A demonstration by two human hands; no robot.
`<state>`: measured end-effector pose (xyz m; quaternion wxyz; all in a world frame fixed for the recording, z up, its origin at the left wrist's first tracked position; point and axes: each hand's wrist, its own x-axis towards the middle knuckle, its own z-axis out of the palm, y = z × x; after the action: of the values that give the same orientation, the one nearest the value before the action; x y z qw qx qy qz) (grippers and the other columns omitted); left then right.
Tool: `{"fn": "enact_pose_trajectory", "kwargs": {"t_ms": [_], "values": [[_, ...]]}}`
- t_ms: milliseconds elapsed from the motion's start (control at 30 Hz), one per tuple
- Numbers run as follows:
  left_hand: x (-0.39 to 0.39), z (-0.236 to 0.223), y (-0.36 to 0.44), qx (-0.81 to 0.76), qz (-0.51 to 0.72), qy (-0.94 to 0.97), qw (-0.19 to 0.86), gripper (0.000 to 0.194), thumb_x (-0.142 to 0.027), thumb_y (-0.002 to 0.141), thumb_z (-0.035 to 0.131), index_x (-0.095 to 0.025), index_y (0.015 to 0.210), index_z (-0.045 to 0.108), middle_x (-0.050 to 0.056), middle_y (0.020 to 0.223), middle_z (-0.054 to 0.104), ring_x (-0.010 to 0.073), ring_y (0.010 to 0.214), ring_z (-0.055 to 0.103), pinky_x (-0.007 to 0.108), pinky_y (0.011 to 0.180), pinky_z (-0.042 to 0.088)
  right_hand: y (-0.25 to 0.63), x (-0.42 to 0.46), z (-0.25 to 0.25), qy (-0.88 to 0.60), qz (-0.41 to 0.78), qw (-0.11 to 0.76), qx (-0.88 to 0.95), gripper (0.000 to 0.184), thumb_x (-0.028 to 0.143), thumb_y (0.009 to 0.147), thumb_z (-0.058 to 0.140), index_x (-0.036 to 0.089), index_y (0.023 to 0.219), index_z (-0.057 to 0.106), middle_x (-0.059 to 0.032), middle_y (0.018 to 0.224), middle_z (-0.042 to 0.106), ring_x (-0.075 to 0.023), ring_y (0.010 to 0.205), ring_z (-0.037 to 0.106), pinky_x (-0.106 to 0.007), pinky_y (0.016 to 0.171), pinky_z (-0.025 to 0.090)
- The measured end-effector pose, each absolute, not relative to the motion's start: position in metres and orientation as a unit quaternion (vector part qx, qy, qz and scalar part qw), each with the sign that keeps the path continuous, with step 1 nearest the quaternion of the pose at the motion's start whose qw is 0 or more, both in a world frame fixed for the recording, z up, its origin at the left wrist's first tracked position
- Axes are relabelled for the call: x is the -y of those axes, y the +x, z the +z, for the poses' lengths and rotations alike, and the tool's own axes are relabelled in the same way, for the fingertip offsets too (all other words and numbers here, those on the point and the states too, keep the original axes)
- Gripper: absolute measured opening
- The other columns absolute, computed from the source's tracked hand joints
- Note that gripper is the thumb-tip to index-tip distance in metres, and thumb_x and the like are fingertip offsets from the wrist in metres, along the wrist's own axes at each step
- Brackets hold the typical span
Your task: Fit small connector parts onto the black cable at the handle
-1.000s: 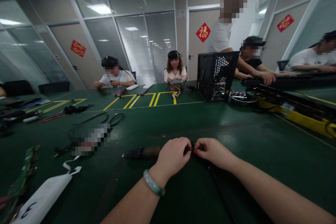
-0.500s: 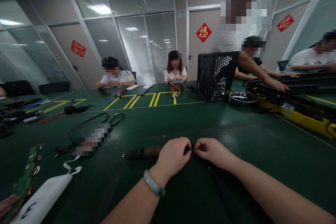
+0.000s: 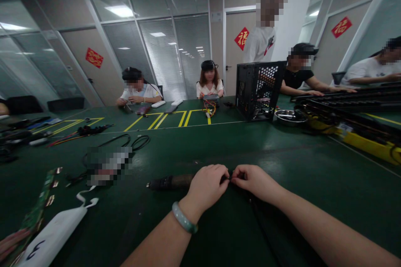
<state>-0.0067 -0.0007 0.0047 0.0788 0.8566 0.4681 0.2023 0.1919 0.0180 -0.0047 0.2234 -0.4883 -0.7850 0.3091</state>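
- Left hand (image 3: 209, 187), at lower centre, is curled over the right end of a dark tool (image 3: 180, 181), its fingers closed and, as far as I can see, gripping it.
- Right hand (image 3: 253, 180), just beside it, has thumb and fingers pinched on a small dark piece (image 3: 231, 174); I cannot tell what that is.
- The tool lies on its side on the green bench (image 3: 194, 142), tip toward the left of the frame; a dark cord (image 3: 262, 229) runs from below the right hand to the bottom edge.
- I read the step in hand as fine fingertip work at the tool's covered end; the next move, I judge, calls for a steady left hold and a light, well-aligned right pinch.
- Toward upper right, a metal bowl (image 3: 291, 123) holds thin pieces (image 3: 286, 114) too small for me to identify.
- Just left of it stands a black computer case (image 3: 255, 89), upright, with parts (image 3: 262, 112) dimly visible inside.
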Motion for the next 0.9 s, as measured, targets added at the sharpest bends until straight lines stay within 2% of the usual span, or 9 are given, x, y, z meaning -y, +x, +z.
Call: {"fn": "enact_pose_trajectory", "kwargs": {"t_ms": [233,567,900], "values": [[0.001,0.008,-0.005,-0.465,0.193,0.860,0.082,0.008,-0.023,0.088,0.056,-0.023,0.096,0.060,0.000,0.097,0.063,0.0186,0.091,0.058,0.034,0.084,0.044,0.191,-0.017,-0.002,-0.499,0.314,0.216,0.778,0.014,0.033,0.085,0.062,0.021,0.087,0.069,0.0017,0.079,0.069,-0.0143,0.070,0.061,-0.022,0.059,0.039],[0.000,0.006,-0.004,-0.485,0.176,0.854,0.064,0.013,-0.025,0.085,0.063,-0.022,0.096,0.057,0.000,0.093,0.062,0.0191,0.090,0.058,0.032,0.080,0.045,0.186,-0.014,0.000,-0.520,0.292,0.212,0.774,0.016,0.036,0.086,0.060,0.022,0.084,0.068,0.0017,0.076,0.069,-0.0148,0.067,0.060,-0.023,0.056,0.036],[0.000,0.003,-0.004,-0.466,0.180,0.865,0.050,0.007,-0.021,0.086,0.061,-0.021,0.092,0.058,0.000,0.092,0.062,0.0196,0.088,0.058,0.034,0.079,0.045,0.181,-0.010,0.002,-0.522,0.243,0.212,0.790,0.013,0.032,0.085,0.059,0.023,0.082,0.068,0.0007,0.077,0.067,-0.0157,0.068,0.059,-0.024,0.058,0.037]]}}
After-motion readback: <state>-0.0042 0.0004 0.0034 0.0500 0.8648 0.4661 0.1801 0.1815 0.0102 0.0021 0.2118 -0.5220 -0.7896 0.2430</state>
